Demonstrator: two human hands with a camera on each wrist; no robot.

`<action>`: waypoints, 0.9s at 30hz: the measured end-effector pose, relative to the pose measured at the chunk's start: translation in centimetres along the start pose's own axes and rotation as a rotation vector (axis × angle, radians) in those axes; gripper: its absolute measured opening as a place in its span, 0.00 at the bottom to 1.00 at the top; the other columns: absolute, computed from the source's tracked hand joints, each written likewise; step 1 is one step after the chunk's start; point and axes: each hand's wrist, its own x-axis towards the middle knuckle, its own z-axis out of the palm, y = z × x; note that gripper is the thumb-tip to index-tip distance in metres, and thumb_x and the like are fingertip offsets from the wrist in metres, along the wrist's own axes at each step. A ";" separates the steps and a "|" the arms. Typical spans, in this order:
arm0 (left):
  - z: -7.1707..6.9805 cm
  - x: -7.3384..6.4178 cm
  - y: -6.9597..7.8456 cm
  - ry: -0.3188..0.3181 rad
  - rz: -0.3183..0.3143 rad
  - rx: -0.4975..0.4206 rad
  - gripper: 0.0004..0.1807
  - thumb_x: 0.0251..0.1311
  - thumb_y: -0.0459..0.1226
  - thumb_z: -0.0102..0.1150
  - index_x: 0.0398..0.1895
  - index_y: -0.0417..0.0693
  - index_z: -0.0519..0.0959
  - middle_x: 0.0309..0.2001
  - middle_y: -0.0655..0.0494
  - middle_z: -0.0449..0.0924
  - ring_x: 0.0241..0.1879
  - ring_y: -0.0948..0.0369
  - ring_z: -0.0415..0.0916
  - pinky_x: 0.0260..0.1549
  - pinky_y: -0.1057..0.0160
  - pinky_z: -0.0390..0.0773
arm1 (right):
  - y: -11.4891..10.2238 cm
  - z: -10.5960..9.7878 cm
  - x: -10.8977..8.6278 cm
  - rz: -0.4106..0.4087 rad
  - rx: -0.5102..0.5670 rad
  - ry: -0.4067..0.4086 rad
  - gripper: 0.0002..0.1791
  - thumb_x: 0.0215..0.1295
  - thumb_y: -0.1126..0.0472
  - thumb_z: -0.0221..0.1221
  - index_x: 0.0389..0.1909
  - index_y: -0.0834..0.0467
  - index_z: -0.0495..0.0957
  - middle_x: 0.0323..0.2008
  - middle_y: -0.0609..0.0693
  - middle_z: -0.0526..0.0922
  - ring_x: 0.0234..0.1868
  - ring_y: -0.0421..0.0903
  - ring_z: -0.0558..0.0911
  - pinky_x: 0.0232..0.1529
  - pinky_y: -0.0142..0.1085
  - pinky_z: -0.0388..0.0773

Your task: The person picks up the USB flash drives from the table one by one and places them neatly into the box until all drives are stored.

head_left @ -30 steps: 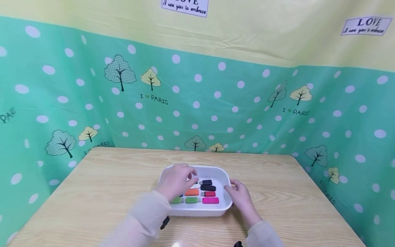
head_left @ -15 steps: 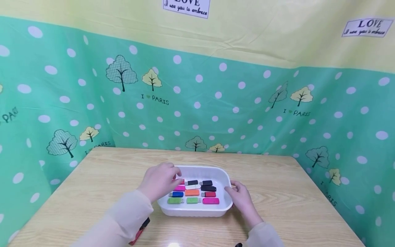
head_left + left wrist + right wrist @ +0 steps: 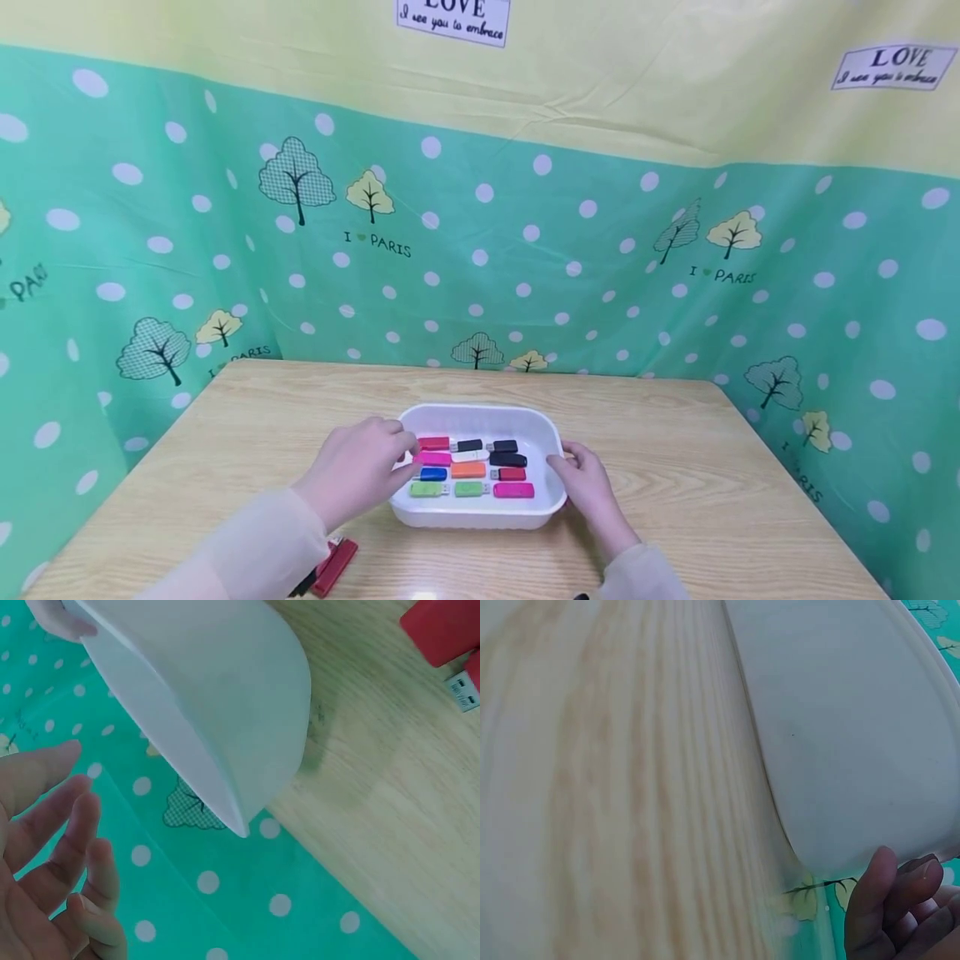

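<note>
A white plastic tub (image 3: 480,518) stands on the table with several USB sticks laid in rows inside. Among them are an orange stick (image 3: 468,470), a blue one (image 3: 433,474) and a bright pink one (image 3: 513,491). My left hand (image 3: 360,468) is over the tub's left end, its fingers loosely bent with nothing between them, as the left wrist view confirms. At the right end my right hand (image 3: 592,483) grips the rim, thumb over the edge and fingers outside. In the right wrist view, fingers (image 3: 874,892) curl at the tub's edge.
Red USB sticks (image 3: 335,567) lie on the wooden table (image 3: 660,433) near my left sleeve, with something black partly hidden beside them. A green and yellow printed curtain (image 3: 480,250) hangs behind the table and along both sides.
My left hand has moved left and down from above the middle of the tub to its left end, uncovering the left sticks. The right hand has stayed at the rim.
</note>
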 end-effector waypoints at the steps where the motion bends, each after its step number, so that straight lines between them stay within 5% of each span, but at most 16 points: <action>1: -0.1 -0.2 0.0 0.004 0.008 0.000 0.09 0.53 0.48 0.72 0.33 0.57 0.86 0.30 0.64 0.83 0.30 0.65 0.77 0.20 0.71 0.72 | 0.0 0.0 0.0 0.003 0.002 -0.001 0.28 0.65 0.62 0.57 0.62 0.73 0.68 0.35 0.63 0.84 0.22 0.44 0.81 0.19 0.35 0.80; 20: 1.5 -5.5 -2.9 -0.066 -0.048 0.005 0.09 0.48 0.46 0.74 0.29 0.59 0.83 0.25 0.69 0.76 0.26 0.70 0.72 0.20 0.71 0.72 | 0.3 0.0 0.0 0.000 0.014 -0.008 0.29 0.66 0.61 0.57 0.63 0.74 0.67 0.36 0.64 0.84 0.19 0.42 0.77 0.17 0.33 0.76; 27: 3.0 -6.5 -3.3 -0.262 -0.280 -0.101 0.11 0.48 0.42 0.75 0.33 0.51 0.83 0.30 0.60 0.80 0.28 0.64 0.76 0.35 0.58 0.85 | 0.2 0.0 -0.1 -0.001 0.025 -0.011 0.28 0.66 0.62 0.56 0.63 0.74 0.67 0.35 0.63 0.84 0.17 0.41 0.76 0.16 0.32 0.75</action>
